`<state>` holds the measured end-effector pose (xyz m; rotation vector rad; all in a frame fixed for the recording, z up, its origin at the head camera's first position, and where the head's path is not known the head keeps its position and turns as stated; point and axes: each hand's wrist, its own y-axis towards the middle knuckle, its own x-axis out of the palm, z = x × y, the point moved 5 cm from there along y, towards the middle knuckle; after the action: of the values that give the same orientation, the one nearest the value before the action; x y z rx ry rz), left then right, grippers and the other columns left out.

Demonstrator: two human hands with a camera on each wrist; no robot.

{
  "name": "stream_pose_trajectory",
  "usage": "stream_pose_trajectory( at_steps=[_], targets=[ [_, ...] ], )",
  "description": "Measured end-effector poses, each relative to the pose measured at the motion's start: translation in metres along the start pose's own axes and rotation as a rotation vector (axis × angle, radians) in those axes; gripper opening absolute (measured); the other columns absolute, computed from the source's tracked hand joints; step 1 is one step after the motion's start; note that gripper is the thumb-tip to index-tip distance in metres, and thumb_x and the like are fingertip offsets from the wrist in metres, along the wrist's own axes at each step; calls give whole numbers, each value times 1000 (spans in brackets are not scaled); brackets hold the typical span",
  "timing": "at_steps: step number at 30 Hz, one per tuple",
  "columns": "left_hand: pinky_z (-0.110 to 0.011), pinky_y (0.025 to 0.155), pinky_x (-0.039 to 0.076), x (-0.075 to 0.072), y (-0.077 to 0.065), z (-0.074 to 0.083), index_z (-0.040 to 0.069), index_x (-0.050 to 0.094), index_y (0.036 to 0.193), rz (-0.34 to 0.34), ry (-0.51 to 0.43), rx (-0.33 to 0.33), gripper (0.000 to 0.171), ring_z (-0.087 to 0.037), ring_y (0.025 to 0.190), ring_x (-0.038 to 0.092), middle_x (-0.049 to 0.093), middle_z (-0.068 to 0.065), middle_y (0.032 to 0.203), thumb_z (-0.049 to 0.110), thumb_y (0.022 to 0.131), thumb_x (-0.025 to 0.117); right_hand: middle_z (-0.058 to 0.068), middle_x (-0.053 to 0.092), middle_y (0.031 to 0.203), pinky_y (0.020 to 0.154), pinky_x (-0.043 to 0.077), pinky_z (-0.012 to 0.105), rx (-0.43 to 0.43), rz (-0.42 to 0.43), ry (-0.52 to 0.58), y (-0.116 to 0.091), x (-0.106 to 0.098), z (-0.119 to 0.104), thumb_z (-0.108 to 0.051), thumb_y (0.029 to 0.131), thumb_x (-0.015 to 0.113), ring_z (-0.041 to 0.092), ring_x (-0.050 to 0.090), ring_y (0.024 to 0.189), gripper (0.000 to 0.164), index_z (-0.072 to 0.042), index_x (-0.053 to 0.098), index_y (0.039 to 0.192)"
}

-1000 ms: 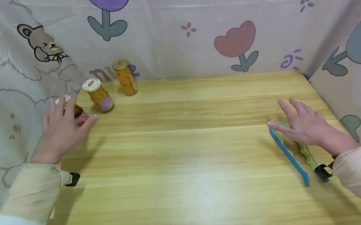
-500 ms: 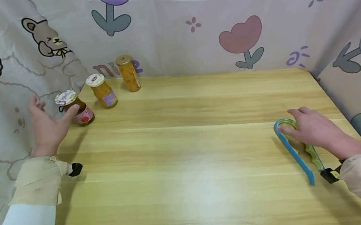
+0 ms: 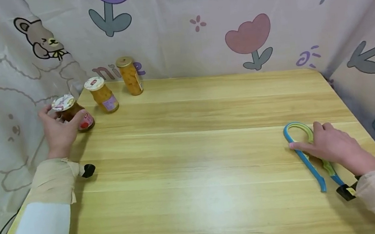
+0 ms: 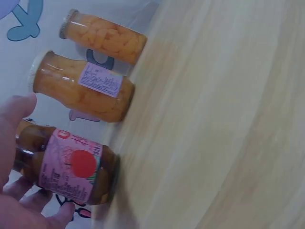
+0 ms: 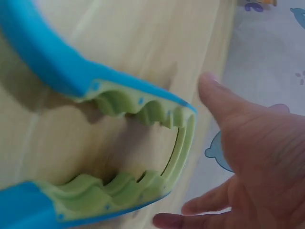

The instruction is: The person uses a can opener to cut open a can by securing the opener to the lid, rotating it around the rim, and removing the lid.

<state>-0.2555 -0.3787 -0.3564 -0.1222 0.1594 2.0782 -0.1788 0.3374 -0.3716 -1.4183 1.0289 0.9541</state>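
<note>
The counter carries both work items. The opener lies at right, under the released right grip. The pink-labelled jar stands at far left; the left grip is spread around it, not clenched. Apparent step: taking hold. Next move calls for closing each grip firmly.

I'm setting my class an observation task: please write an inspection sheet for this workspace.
Surface: pale wood-grain tabletop, some glare.
Job's things: glass jar with pink label; glass jar with purple label and white lid; slim glass jar with gold lid; U-shaped blue and green plastic tool.
Clutter: nothing seen.
Grips: left grip open around the pink-labelled jar, right grip open by the tool; contact unclear.
Cables: possible thin black cord at left.
Surroundings: white fabric printed with flowers and a bear.
</note>
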Motion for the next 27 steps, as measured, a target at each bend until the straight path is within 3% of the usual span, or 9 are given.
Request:
stream_pose_trajectory(
  at_steps=[2,6,13,19,27],
  targets=[
    [-21,99,40,3,2,-2,29,15,142,11,-36,-11,96,-18,125,42,32,-1,138,18,74,82,41,46,98,56,44,49,15,-20,11,-2,4,2,-85,73,47,34,52,66,122,26,28,121],
    [-25,105,36,6,7,-7,31,17,143,50,-58,-34,97,-17,128,40,31,0,141,20,73,83,32,50,88,55,43,47,24,-35,13,-5,9,4,-86,70,48,29,51,63,123,25,30,119],
    [-26,109,31,11,13,-15,30,19,147,153,-96,-25,100,-14,132,34,32,3,147,25,71,84,41,49,101,58,44,50,35,-15,17,-7,18,5,-87,71,46,36,55,70,126,26,30,124],
    [-23,111,25,16,17,-15,29,17,149,140,-51,-5,98,-11,135,27,29,4,149,28,75,81,37,50,97,52,42,44,54,-10,15,-11,20,8,-87,71,46,33,52,68,121,24,38,118],
    [-20,107,30,18,25,-18,25,27,145,174,-127,43,89,-10,130,35,38,4,140,19,75,81,37,50,100,51,41,42,51,26,17,-10,19,9,-86,71,47,36,53,71,120,22,37,124]
  ],
)
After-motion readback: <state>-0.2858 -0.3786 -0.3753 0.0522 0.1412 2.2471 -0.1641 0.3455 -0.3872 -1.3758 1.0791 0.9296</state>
